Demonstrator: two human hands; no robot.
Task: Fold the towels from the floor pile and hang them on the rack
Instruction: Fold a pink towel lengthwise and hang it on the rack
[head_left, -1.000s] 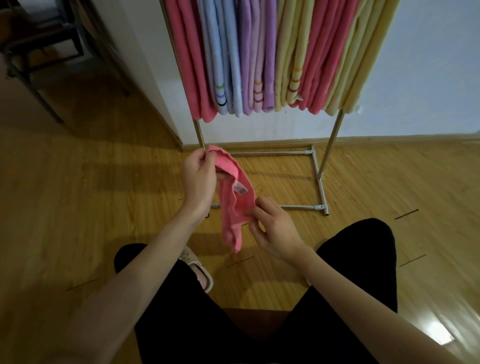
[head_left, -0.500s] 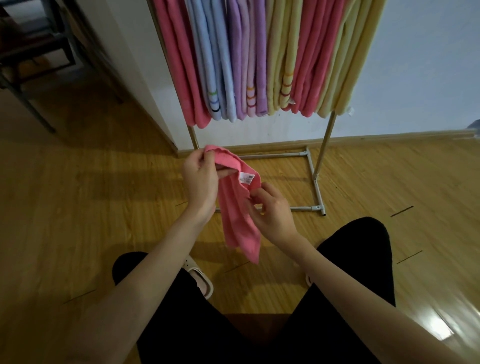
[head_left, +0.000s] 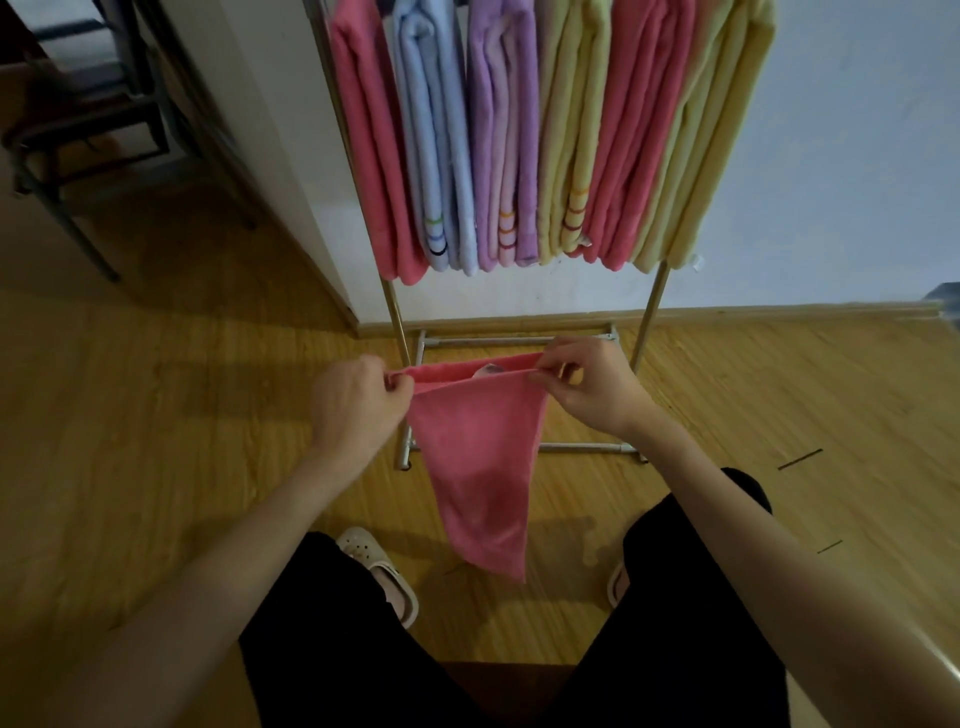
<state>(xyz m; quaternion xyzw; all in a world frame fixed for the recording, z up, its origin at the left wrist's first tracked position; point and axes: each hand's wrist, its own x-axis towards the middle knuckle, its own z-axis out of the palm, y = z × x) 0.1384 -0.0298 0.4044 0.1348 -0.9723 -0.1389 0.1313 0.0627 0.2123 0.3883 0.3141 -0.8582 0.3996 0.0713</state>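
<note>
The person holds a pink towel (head_left: 475, 457) up in front of the body, between both hands. The left hand (head_left: 358, 405) pinches the left end of the towel's top edge; its fingers are curled and the cloth comes out just to the right of the fingertips. The right hand (head_left: 587, 392) pinches the right end of the same edge between thumb and forefinger, and its other fingers are bent loosely behind. Between the two hands the top edge is stretched nearly straight and level. The towel is doubled there, because a second layer of the edge shows just behind the front one, and a small white label (head_left: 488, 370) looks out between the layers, about midway between the fingers of both hands. Below the fingers the cloth hangs free and becomes narrower to a lower end that is above the wooden floor (head_left: 156, 467), between the person's legs in black trousers (head_left: 691, 597).

Beyond the fingers stands the metal towel rack (head_left: 647, 322), near to the white wall (head_left: 857, 156). On it hang folded towels side by side: a pink one (head_left: 374, 156), a light blue one (head_left: 431, 145), a purple one (head_left: 504, 140), a yellow one (head_left: 571, 135), another pink one (head_left: 639, 135) and another yellow one (head_left: 717, 140). A light slipper (head_left: 379, 571) shows under the left forearm.
</note>
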